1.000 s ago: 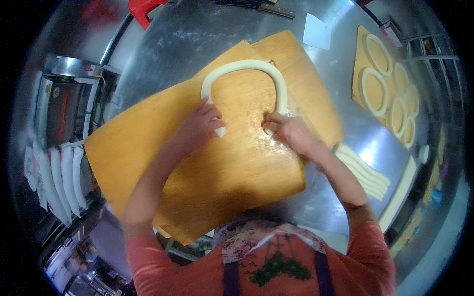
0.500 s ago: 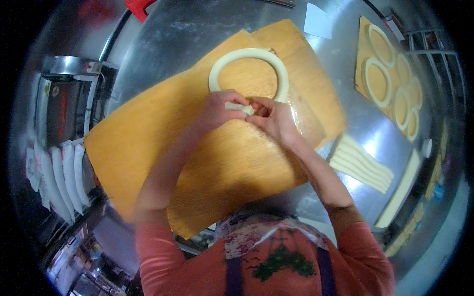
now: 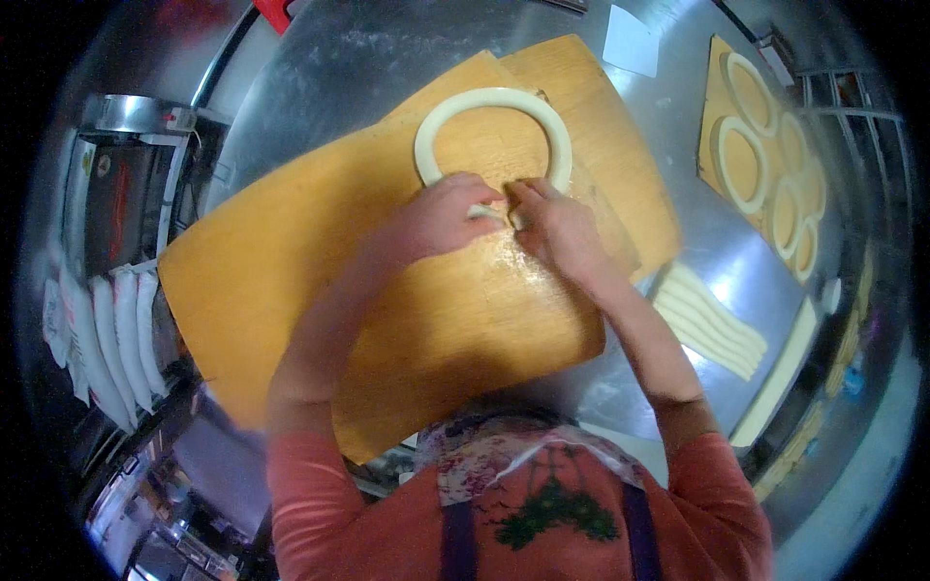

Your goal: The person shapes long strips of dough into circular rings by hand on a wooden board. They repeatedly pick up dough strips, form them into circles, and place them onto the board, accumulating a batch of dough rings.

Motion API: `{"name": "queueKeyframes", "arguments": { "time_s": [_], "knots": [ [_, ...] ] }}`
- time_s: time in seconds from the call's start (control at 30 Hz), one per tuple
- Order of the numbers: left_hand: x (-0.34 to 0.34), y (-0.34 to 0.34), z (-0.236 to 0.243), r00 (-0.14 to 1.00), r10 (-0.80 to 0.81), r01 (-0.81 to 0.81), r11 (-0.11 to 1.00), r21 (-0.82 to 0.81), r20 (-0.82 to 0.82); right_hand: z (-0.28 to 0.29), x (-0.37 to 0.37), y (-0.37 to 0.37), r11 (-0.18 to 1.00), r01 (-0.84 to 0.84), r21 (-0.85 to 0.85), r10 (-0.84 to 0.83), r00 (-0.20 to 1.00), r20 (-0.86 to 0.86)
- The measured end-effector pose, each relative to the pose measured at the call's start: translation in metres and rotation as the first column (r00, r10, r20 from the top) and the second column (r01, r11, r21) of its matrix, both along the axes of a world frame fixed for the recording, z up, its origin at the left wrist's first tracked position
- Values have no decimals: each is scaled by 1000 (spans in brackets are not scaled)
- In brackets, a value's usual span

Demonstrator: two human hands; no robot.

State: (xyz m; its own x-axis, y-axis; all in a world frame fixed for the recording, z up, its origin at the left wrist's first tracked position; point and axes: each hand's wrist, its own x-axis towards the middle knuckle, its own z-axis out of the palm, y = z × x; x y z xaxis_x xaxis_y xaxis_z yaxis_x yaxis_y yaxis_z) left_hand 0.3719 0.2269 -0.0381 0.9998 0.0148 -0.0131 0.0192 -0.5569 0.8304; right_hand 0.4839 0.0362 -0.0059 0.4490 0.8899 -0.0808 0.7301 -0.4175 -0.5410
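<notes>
A pale rope of dough (image 3: 494, 98) lies curved into a large loop on the wooden board (image 3: 387, 300), its near side toward me. My left hand (image 3: 450, 218) is closed round one end of it, and a pale tip shows between thumb and fingers. Just to the right, my right hand (image 3: 557, 221) pinches the other end; a little dough peeks out by its fingertips. A narrow gap with bare wood separates the two ends. My palms hide part of the loop's near side.
Several dough strips (image 3: 712, 324) lie side by side on the steel table (image 3: 320, 107) to the right. A second board (image 3: 715, 97) carries several dough rings. A white sheet (image 3: 631, 42) rests at the back. White bags (image 3: 108, 334) hang at the left.
My hands were close together at the dough's joint; now they have drawn slightly apart, with a gap between the two ends. The view has shifted slightly.
</notes>
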Motion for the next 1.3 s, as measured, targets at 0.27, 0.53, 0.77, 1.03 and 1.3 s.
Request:
{"name": "queueKeyframes", "arguments": {
  "time_s": [0.27,0.53,0.77,1.03,1.3],
  "knots": [
    [4,-44,-6,977,117,-163,950,267,180,6,25,0,996,-1,90,20,978,-209],
    [3,-49,-18,959,173,-227,943,243,223,8,32,4,1000,21,19,-11,919,-394],
    [3,-58,-12,950,250,-290,928,232,187,6,39,4,998,-68,-5,62,937,-344],
    [-3,-64,-7,945,241,-302,900,314,221,9,55,9,967,-234,-98,183,911,-369],
    [-12,-26,0,989,103,-126,964,236,106,13,19,7,989,-98,-109,96,995,-23]
  ]
}}
